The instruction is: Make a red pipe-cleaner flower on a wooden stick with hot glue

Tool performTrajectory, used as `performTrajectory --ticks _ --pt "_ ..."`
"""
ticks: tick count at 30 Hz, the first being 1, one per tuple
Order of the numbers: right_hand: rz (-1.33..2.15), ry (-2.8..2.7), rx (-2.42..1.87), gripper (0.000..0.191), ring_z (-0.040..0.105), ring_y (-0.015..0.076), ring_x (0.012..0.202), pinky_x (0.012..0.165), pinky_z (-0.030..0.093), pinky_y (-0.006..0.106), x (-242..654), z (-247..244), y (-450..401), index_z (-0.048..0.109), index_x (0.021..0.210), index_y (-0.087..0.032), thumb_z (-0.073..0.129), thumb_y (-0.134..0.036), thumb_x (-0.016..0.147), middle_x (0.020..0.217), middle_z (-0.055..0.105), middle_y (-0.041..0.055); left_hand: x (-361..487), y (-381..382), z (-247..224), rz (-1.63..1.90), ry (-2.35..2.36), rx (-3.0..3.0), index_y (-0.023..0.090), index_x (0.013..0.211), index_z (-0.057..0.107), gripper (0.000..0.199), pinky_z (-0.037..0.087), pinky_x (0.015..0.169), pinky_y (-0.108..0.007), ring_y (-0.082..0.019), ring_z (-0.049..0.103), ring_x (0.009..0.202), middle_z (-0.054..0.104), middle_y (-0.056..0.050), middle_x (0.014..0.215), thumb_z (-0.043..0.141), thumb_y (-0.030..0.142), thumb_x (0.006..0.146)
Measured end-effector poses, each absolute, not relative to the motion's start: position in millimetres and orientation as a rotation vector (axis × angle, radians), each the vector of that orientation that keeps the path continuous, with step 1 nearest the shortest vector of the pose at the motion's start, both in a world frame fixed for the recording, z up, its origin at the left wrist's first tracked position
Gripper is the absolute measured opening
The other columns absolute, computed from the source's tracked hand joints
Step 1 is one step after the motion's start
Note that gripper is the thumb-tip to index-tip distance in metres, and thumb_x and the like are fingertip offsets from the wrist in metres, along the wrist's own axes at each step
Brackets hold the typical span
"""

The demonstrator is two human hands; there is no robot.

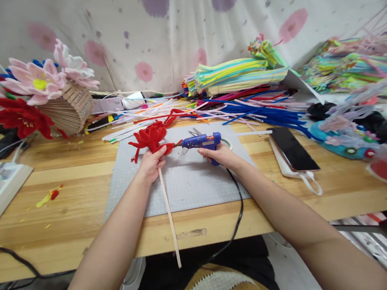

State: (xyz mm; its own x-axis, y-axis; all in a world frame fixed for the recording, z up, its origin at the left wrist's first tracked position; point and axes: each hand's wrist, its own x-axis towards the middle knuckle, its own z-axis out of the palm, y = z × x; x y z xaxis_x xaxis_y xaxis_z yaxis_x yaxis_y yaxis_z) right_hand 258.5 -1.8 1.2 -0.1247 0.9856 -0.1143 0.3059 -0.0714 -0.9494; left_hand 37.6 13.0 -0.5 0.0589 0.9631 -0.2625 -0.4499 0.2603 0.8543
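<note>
My left hand (153, 163) is closed around the top of a pale stick, the stem of a red pipe-cleaner flower (151, 136). The stem (168, 211) slants down past the table's front edge. In my right hand (219, 155) is a blue hot glue gun (196, 141), its fingers wrapped round the handle. The gun's nozzle points left and meets a red petal beside my left fingers; whether it touches cannot be made out. A white glue stick (247, 134) juts from the gun's rear. Behind the gun, scissors (195, 131) and a roll of tape (226, 144) are partly hidden.
A grey cutting mat (198, 194) lies under my hands. Loose pipe cleaners (265, 110) and bundles (231, 74) line the back. At left are a basket of flowers (73, 106) and a power strip (2, 190); at right, a phone (293, 149). The gun's black cord (239, 213) crosses the front edge.
</note>
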Motion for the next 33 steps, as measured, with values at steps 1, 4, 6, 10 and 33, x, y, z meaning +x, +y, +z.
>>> performTrajectory --ticks 1,4,6,10,33 --pt "1.22 -1.496 -1.439 0.04 0.044 0.0099 0.05 0.05 0.036 0.026 258.4 1.3 -1.5 0.057 0.07 -0.018 0.066 -0.056 0.061 0.053 0.052 -0.0018 37.7 12.8 -0.2 1.201 0.977 0.666 0.01 0.071 0.058 0.024 0.01 0.032 -0.014 -0.003 0.043 0.046 0.061 -0.004 0.065 0.076 0.014 0.054" --pt "1.205 -1.493 -1.434 0.04 0.043 0.0093 0.049 0.049 0.035 0.025 258.8 2.1 -1.2 0.055 0.068 -0.018 0.065 -0.056 0.062 0.053 0.051 -0.002 37.4 12.9 -0.6 1.201 0.974 0.669 0.01 0.071 0.059 0.024 0.01 0.032 -0.014 -0.002 0.038 0.044 0.061 -0.004 0.063 0.075 0.014 0.054" --pt "1.21 -1.515 -1.418 0.041 0.042 0.0089 0.048 0.049 0.034 0.025 259.3 3.1 -1.6 0.054 0.064 -0.017 0.064 -0.057 0.062 0.053 0.049 -0.0022 37.1 13.2 -1.4 1.199 0.971 0.672 0.009 0.071 0.059 0.022 0.011 0.032 -0.014 -0.002 0.038 0.044 0.061 -0.004 0.064 0.075 0.014 0.055" --pt "1.232 -1.528 -1.438 0.04 0.044 0.0097 0.05 0.051 0.036 0.026 259.0 5.2 -2.9 0.055 0.066 -0.017 0.065 -0.056 0.061 0.053 0.05 -0.0022 36.6 14.1 -2.5 1.201 0.971 0.67 0.009 0.072 0.059 0.023 0.011 0.032 -0.014 -0.003 0.043 0.047 0.062 -0.005 0.066 0.074 0.014 0.056" --pt "1.208 -1.522 -1.406 0.041 0.043 0.0093 0.05 0.051 0.035 0.025 260.0 3.4 -2.6 0.054 0.068 -0.017 0.064 -0.056 0.062 0.054 0.05 -0.0027 36.0 14.0 -1.8 1.188 0.943 0.647 0.008 0.072 0.061 0.015 0.013 0.031 -0.012 -0.005 0.049 0.052 0.063 -0.008 0.069 0.07 0.01 0.06"
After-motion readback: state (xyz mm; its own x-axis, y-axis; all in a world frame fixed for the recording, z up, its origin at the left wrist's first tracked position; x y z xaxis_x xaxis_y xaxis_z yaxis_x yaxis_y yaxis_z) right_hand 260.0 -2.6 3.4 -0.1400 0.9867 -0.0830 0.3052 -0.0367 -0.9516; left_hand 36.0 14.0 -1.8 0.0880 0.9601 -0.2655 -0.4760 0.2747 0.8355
